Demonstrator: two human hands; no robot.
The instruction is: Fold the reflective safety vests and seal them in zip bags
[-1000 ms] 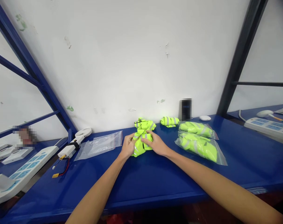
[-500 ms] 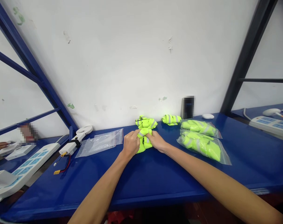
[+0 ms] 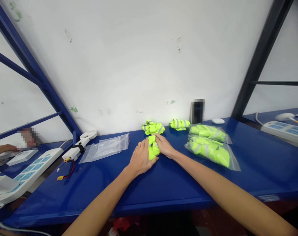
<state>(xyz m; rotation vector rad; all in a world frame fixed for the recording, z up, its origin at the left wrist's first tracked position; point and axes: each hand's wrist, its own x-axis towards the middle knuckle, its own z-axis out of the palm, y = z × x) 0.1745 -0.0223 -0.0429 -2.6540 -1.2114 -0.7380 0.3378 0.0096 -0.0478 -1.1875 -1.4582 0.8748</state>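
Between my hands a fluorescent yellow reflective vest (image 3: 152, 147) with grey stripes is bunched into a small bundle on the blue table. My left hand (image 3: 142, 157) cups its left side, fingers pointing away and thumb along the near edge. From the right, my right hand (image 3: 164, 144) presses and grips it with bent fingers, partly hiding it. Just behind lies another bundled vest (image 3: 153, 127) with a dark clip. A rolled vest (image 3: 179, 124) rests farther right against the wall. Two bagged vests, a nearer one (image 3: 210, 150) and a farther one (image 3: 209, 131), lie right of my hands.
Clear plastic bags (image 3: 104, 149) lie left of my hands. Beyond them are a white handheld fan (image 3: 88, 134) and a battery lead with a yellow connector (image 3: 60, 178). A phone (image 3: 197, 112) leans on the wall near a white case (image 3: 218, 121). At far left is another person's hand (image 3: 5, 149).
My left hand has gone from a fist to stretched fingers around the bundle's left side. My right fingers have shifted onto its top right. The vest is more compact.
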